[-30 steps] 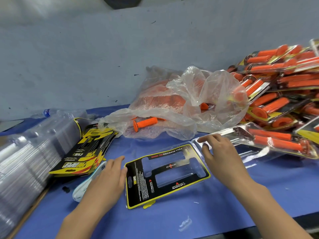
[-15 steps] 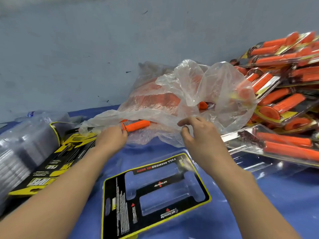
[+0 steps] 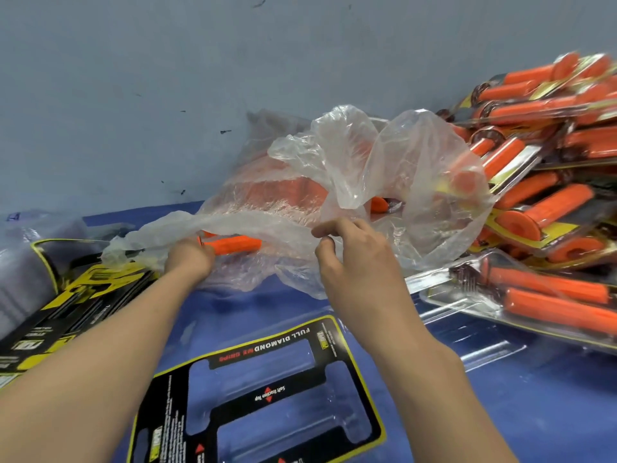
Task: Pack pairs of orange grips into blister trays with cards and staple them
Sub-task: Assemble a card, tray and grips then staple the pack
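Trays (image 3: 23, 262) of clear plastic lie stacked at the left edge of the blue-covered table (image 3: 534, 412), and just beside them rests a fanned stack of black and yellow cards (image 3: 76, 295). Next comes the left hand (image 3: 188, 259), its back turned up and its fingers curled round the left end of a grip (image 3: 233, 245). This grip is a bright orange tube with a finely ribbed surface. It lies on its side toward the far edge of the table, pointing right, tucked under the raised rim of a thin see-through bag (image 3: 334, 168). More orange shows blurred through the crumpled film. The right hand (image 3: 354, 262) pinches the bag's rim between thumb and forefinger, the other fingers loosely bent, and holds it up off the table. Toward the near edge, between the two forearms, a black card (image 3: 267, 389) with a yellow border and two long windows lies flat, and a clear tray (image 3: 467, 342) spreads out from its right side. Finished packs (image 3: 541, 155), each showing a pair of orange grips under clear plastic, are heaped at the right edge.
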Demonstrator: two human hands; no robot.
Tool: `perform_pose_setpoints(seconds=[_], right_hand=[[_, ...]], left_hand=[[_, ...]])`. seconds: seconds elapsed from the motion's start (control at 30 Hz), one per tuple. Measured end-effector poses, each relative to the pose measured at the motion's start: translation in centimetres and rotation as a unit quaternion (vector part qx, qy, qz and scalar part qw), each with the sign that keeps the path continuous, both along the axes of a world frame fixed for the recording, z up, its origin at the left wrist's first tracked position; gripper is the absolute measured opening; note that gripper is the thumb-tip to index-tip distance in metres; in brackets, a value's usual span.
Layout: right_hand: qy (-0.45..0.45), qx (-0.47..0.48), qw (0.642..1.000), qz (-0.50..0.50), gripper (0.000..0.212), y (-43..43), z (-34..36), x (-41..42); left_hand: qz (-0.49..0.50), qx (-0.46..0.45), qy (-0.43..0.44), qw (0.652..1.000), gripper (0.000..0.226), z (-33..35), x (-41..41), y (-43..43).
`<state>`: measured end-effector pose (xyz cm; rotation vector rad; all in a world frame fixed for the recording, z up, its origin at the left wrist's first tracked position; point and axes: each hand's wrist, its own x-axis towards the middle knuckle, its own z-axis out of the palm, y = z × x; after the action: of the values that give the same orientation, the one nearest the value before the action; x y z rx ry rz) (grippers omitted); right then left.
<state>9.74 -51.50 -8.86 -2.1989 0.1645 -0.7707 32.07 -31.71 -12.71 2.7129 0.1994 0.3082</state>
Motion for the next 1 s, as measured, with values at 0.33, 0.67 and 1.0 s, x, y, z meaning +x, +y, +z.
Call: perform_pose_setpoints(seconds=[0.33,0.67,1.0], right_hand=[[-0.028,-0.003,0.998,0.052,0.031,3.8,0.9,-4.5],[-0.011,0.125,0.98,0.153,0.032,6.0,-1.1,-10.3],[-0.006,0.06,0.991,0.12,0.045,3.6,-3.1,-10.8]], left_hand=[[-0.087,-0.107,-0.095,0.986,0.051,5.5,-11.8,7.0],[-0.254,-0.236,-0.182,0.92,0.019,7.1,-25.8,3.6],[-0.334,-0.283,-0.289,0.851,0.011,4.3,-27.8,2.2]])
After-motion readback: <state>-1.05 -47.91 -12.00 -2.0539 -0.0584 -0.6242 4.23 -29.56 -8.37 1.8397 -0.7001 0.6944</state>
